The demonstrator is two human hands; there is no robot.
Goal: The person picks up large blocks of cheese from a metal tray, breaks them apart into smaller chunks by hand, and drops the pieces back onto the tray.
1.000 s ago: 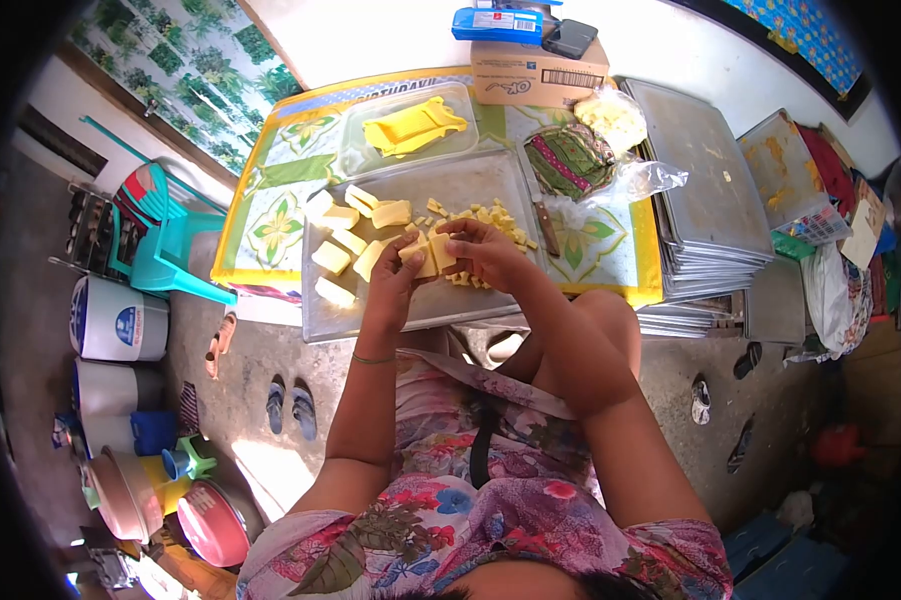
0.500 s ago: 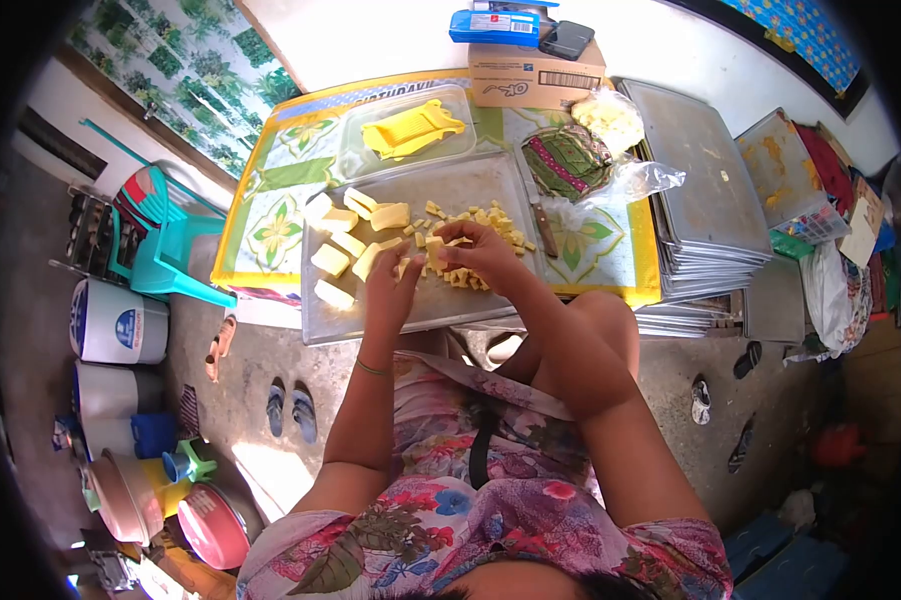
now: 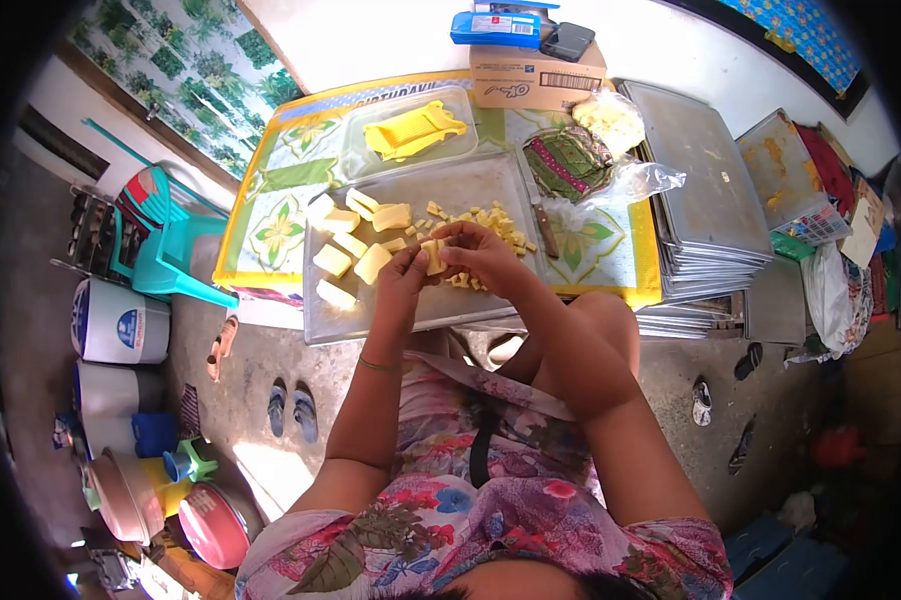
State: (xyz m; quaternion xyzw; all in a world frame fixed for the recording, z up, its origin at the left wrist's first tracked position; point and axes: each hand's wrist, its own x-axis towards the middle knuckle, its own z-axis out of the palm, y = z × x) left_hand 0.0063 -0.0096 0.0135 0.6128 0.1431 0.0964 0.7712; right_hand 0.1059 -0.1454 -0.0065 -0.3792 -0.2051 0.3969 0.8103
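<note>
Over a metal tray [image 3: 490, 172], both hands meet at a small pale yellow block [image 3: 434, 258], cheese or dough by its look. My left hand [image 3: 402, 280] pinches the block's left side. My right hand [image 3: 478, 254] has its fingers closed on the other side. Larger pale yellow chunks [image 3: 373, 263] lie on the tray to the left of my hands. Small cut cubes [image 3: 495, 222] are heaped to the right, partly covered by my right hand. A knife [image 3: 545, 232] with a brown handle rests by the tray's right edge.
A clear plastic tub [image 3: 354, 150] holding a yellow plastic item [image 3: 412, 130] stands behind the tray. Farther back is a cardboard box [image 3: 530, 82]. A green patterned cloth [image 3: 568, 163] and a plastic bag [image 3: 610, 120] lie right. Stacked metal trays [image 3: 705, 180] rise beyond.
My left hand has moved right and closed onto the block, which was in my right hand. My right hand has stayed nearly in place.
</note>
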